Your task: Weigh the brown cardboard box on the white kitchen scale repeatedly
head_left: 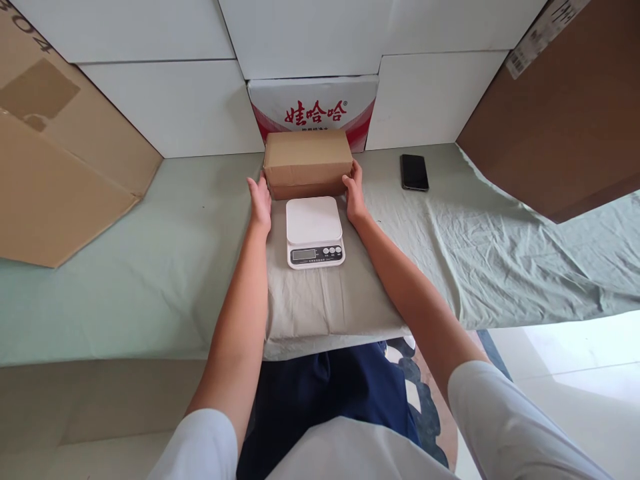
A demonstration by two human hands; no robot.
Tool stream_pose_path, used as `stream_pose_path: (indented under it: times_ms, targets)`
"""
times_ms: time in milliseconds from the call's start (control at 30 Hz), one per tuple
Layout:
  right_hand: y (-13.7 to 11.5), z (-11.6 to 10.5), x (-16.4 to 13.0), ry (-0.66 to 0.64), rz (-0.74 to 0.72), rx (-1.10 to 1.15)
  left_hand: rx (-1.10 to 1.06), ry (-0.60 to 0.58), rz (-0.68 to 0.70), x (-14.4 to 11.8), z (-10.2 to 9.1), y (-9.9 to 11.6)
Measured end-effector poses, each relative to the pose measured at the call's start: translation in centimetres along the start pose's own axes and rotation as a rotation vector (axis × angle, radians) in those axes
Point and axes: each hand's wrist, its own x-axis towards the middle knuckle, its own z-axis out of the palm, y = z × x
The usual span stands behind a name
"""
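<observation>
A closed brown cardboard box (pixel 307 150) sits behind the scale, held between my two hands. My left hand (pixel 261 203) presses against its left side, thumb raised apart and fingers partly hidden beside the box. At the opposite end, my right hand (pixel 355 193) grips the lower right corner, its thumb on the front face. Just in front of the box lies a white kitchen scale (pixel 314 223) with a bare platform; its display and buttons face me. Whether the box rests fully on the cloth I cannot tell.
A pale green cloth (pixel 200 267) covers the table. A black phone (pixel 415 173) lies to the right. Large cardboard boxes stand at the left (pixel 90 180) and right (pixel 560 133). Behind, a white and red printed carton (pixel 313 100) stands among white panels (pixel 305 33).
</observation>
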Motion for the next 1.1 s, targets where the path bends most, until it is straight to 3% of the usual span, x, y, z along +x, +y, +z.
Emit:
stream_pose_path:
  times_ms: [100,267,900,1100]
  targets:
    - [0.5,-0.5,0.4,0.019,0.042,0.032,-0.006,0.048,-0.092,0.2,-1.6,0.3]
    - [1.1,-1.0,0.7,0.069,0.115,0.077,0.002,0.044,-0.105,0.3,-3.1,0.5]
    - [1.4,-1.1,0.4,0.002,0.103,0.048,-0.011,-0.020,-0.132,0.2,-0.1,0.3]
    - [0.9,-0.7,0.1,-0.007,0.085,0.031,0.000,-0.035,-0.082,-0.1,0.6,0.6]
